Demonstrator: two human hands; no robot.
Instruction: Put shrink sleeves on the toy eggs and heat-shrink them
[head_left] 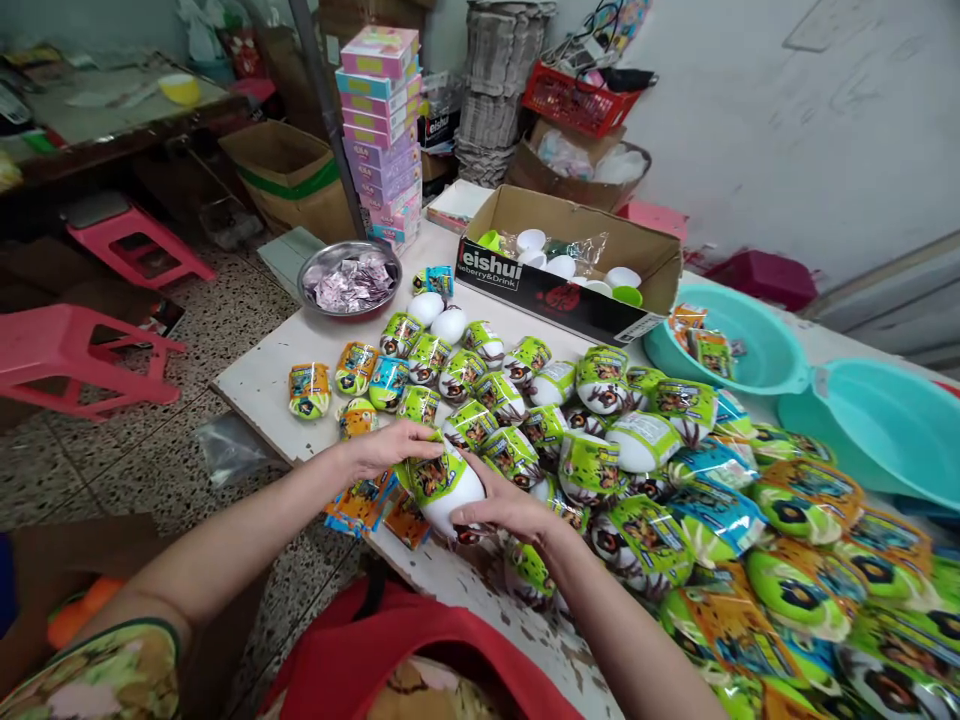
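Observation:
Between my two hands is a white plastic egg [459,494] with a green printed wrapper around it, tilted above the table's near edge. My left hand [390,448] pinches the wrapper at the egg's upper left end. My right hand [504,502] is wrapped round the egg's right side, thumb across the white shell. Right beside them lie many similar green-wrapped eggs [510,456]. Two bare white eggs [448,325] sit behind these. Orange flat packets [360,505] lie partly under my left hand at the table edge.
A metal bowl of small sachets [315,306] stands at the back left. Behind the eggs is a cardboard box [555,315] holding white and green egg halves. Two turquoise basins [761,380] stand at the right. Stacked boxes [382,150] rise at the back; red stools [82,365] are left.

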